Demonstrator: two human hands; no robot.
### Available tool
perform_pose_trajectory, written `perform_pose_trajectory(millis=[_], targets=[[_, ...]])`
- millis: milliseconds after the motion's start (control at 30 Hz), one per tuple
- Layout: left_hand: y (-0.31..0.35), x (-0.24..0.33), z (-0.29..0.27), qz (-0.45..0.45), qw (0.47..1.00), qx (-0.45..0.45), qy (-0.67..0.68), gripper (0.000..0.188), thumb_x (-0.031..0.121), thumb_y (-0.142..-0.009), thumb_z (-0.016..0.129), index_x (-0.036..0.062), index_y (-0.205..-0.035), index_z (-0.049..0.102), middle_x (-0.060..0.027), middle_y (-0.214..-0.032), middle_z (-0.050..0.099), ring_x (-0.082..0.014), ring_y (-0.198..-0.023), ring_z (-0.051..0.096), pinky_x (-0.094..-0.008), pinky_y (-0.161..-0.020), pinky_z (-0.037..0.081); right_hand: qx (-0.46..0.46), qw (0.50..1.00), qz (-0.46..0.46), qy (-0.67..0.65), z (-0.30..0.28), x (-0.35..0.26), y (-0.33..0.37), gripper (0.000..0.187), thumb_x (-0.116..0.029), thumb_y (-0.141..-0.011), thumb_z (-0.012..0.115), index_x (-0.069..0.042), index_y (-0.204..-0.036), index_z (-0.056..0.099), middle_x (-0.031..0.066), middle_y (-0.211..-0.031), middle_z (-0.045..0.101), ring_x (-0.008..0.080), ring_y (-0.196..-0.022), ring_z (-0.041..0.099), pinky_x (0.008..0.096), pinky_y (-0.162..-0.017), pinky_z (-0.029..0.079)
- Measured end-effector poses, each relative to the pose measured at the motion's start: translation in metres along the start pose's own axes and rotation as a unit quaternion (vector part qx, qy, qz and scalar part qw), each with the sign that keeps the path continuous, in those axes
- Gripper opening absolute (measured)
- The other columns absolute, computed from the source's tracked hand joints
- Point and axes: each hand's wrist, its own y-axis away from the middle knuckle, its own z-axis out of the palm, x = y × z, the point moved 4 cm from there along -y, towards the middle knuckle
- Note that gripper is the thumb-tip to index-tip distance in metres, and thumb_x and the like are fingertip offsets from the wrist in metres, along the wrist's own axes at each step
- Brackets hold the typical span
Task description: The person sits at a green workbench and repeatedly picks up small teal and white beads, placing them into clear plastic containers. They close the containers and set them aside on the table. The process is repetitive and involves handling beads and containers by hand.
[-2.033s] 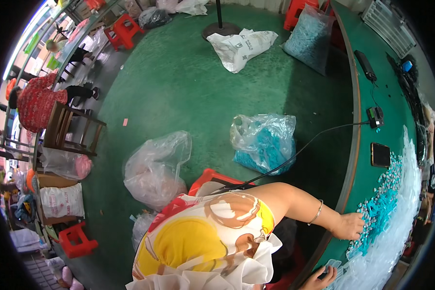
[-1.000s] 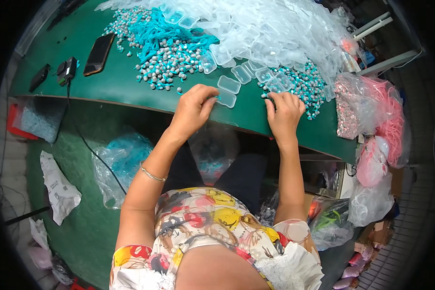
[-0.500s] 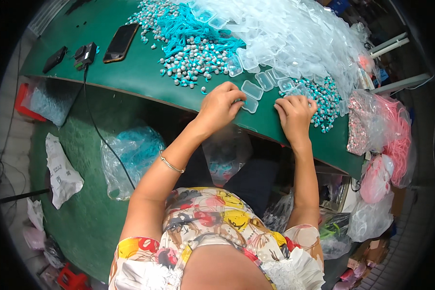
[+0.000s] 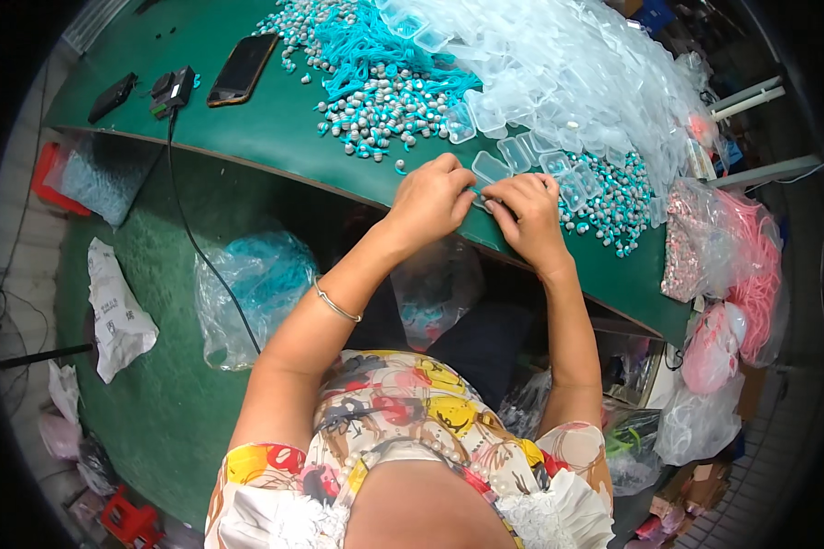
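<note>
My left hand [image 4: 430, 199] is closed in a pinch at the near edge of an open clear plastic case [image 4: 491, 167]. A bit of teal shows by its fingertips, but what it grips is hidden. My right hand [image 4: 527, 212] has its fingers curled together over the near half of the same case, close to the left fingertips. Anything inside it cannot be seen. To its right lies a pile of small grey-and-teal plugs [image 4: 621, 201]. A second pile of such plugs [image 4: 380, 114] sits beyond my left hand, beside a heap of teal cords [image 4: 362, 46].
A large heap of clear plastic cases [image 4: 558, 78] covers the far side of the green table [image 4: 275, 137]. A phone [image 4: 243, 69] and a small black device on a cable [image 4: 171, 90] lie at left. Bagged pink cords [image 4: 751, 293] hang at the right edge.
My right hand has moved left, from beside the right-hand pile to the clear case, and now meets my left hand. My left hand stays at the case. The whole view has shifted slightly.
</note>
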Motion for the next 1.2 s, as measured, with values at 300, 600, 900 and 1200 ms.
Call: perform_pose_trajectory(millis=[300, 600, 900, 1200], targets=[[0.0, 0.004, -0.006, 0.019, 0.999, -0.023, 0.019, 0.04, 0.015, -0.076, 0.075, 0.0036, -0.113, 0.063, -0.0144, -0.094, 0.06, -0.035, -0.09, 0.062, -0.0441, -0.076, 0.051, -0.016, 0.999, 0.01, -0.034, 0.001, 0.008, 0.0, 0.014, -0.013, -0.079, 0.076, -0.013, -0.092, 0.07, -0.0004, -0.091, 0.069, 0.021, -0.092, 0.062, 0.0407, -0.091, 0.035], [0.002, 0.003, -0.005, 0.034, 0.999, -0.024, 0.015, 0.038, 0.013, -0.075, 0.077, 0.0041, -0.11, 0.063, -0.0134, -0.095, 0.059, -0.035, -0.092, 0.061, -0.0447, -0.076, 0.05, -0.014, 0.998, 0.063, 0.002, 0.007, 0.001, -0.006, 0.013, -0.013, -0.075, 0.077, -0.013, -0.086, 0.069, -0.0017, -0.084, 0.068, 0.02, -0.087, 0.063, 0.0406, -0.089, 0.036], [0.003, 0.004, -0.006, 0.036, 0.999, -0.012, 0.002, 0.042, 0.014, -0.076, 0.078, 0.0047, -0.114, 0.063, -0.012, -0.096, 0.059, -0.034, -0.09, 0.061, -0.0437, -0.075, 0.05, -0.03, 0.996, 0.069, 0.038, -0.004, -0.007, -0.007, 0.012, -0.013, -0.077, 0.076, -0.013, -0.086, 0.069, -0.0013, -0.083, 0.068, 0.0216, -0.086, 0.062, 0.0452, -0.091, 0.036], [0.003, 0.003, -0.003, 0.03, 0.999, -0.014, -0.009, 0.043, 0.016, -0.076, 0.077, 0.006, -0.115, 0.062, -0.0117, -0.1, 0.059, -0.0342, -0.095, 0.061, -0.044, -0.078, 0.051, -0.057, 0.996, 0.064, 0.035, -0.004, -0.008, -0.007, 0.01, -0.01, -0.08, 0.074, -0.012, -0.087, 0.067, 0.0005, -0.083, 0.066, 0.0227, -0.086, 0.062, 0.0483, -0.094, 0.036]])
